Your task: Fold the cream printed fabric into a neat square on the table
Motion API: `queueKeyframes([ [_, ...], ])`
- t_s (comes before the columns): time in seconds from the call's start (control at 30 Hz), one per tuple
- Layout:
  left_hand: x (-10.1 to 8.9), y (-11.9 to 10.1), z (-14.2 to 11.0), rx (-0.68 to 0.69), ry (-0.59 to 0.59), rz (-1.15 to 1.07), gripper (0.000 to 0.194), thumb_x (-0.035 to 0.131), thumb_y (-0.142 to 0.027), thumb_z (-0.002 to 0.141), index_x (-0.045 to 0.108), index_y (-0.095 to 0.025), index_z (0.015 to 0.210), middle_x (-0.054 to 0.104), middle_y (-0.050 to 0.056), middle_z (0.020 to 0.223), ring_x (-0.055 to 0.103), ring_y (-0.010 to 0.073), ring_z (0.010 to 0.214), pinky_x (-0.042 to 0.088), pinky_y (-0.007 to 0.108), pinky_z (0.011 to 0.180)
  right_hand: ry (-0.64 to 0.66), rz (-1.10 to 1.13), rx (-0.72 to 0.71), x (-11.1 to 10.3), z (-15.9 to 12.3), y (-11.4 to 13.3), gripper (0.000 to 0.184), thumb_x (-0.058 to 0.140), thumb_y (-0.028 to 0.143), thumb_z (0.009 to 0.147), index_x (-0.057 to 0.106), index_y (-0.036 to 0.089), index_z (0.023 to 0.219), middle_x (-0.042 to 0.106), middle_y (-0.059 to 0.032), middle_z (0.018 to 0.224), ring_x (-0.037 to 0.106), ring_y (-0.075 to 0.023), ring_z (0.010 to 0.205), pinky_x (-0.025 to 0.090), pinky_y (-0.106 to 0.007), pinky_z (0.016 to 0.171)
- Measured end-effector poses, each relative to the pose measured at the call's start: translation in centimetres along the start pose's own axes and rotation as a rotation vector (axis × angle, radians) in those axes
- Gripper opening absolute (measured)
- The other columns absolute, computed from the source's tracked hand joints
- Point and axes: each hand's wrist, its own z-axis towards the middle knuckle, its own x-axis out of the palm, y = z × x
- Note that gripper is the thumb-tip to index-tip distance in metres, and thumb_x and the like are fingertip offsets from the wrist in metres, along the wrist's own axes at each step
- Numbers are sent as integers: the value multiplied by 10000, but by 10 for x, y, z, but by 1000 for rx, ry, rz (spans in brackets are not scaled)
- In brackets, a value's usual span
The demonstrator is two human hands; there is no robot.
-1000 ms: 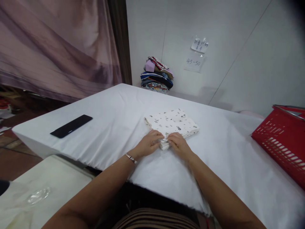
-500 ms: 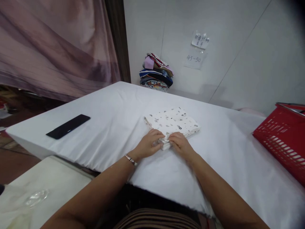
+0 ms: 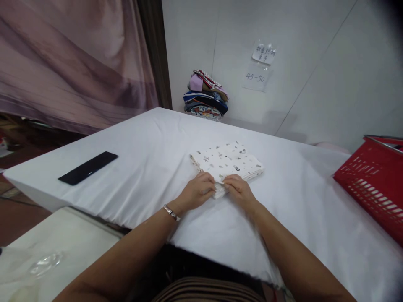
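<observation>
A folded white cloth with small grey and dark printed motifs lies flat on the white-covered table, several layers thick. At its near corner, my left hand pinches the layered edge, fingers curled and thumb below. Close beside it, my right hand grips the top layer of the same corner between thumb and fingers. The fingertips hide part of the edge between them. A silver bracelet circles my left wrist.
On the white tablecloth a black phone-like slab lies left. A red basket stands right. Stacked folded fabrics sit beyond the far edge, near wall notes. A pale surface holds clear plastic at lower left.
Both hands stay at the cloth's near corner, with slight finger shifts. The corner's bunched top edge looks flatter now. The cloth has barely moved.
</observation>
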Motion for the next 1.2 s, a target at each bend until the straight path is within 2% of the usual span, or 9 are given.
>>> queueKeyframes([
  [0.2,3,3,0,14,-5,14,92,517,-166,828,595,-204,799,560,48,1014,486,171,1007,411,365,905,145,-73,-84,-2,3,11,170,500,184,848,604,238,970,634,-43,960,551,-188,925,421,-375,818],
  [0.37,5,5,0,42,9,-4,91,496,-174,848,581,-204,835,592,43,1025,475,176,1087,402,378,946,129,-72,-71,-1,4,12,182,528,194,829,598,236,992,633,-49,963,549,-198,922,424,-385,813],
  [0.6,4,3,2,60,17,-29,105,474,-158,853,567,-207,861,628,29,932,510,173,1058,418,376,931,112,-60,-27,1,4,12,201,473,176,858,600,238,1001,627,-52,978,541,-192,927,426,-378,815],
  [0.77,4,2,2,34,4,-34,98,465,-159,854,552,-204,861,618,30,880,533,168,988,436,354,875,96,-96,-35,4,5,10,141,456,170,871,588,212,898,632,-58,936,541,-184,900,415,-358,809],
  [0.9,5,2,1,-37,7,-10,89,465,-161,846,536,-201,882,598,35,888,532,166,936,442,335,823,108,-86,-8,2,5,13,141,435,165,873,568,211,880,626,-55,933,538,-183,907,407,-356,815],
  [1.0,5,1,2,-81,15,25,106,471,-164,838,528,-203,918,589,29,879,526,162,886,444,319,783,128,-62,-16,-1,5,17,160,458,180,855,566,222,966,622,-54,979,536,-192,940,403,-370,841],
  [1.1,6,-2,2,-70,-6,43,158,471,-165,839,522,-207,983,594,29,893,520,161,887,440,317,795,147,-63,-22,-1,5,20,297,511,228,832,527,237,1128,613,-61,1038,531,-210,969,405,-391,853],
  [1.2,8,-5,3,-62,-43,35,163,473,-170,839,522,-208,991,599,31,896,524,158,883,445,312,790,138,-92,-20,1,7,19,267,482,242,866,554,254,1123,617,-56,1026,534,-202,958,413,-383,839],
])
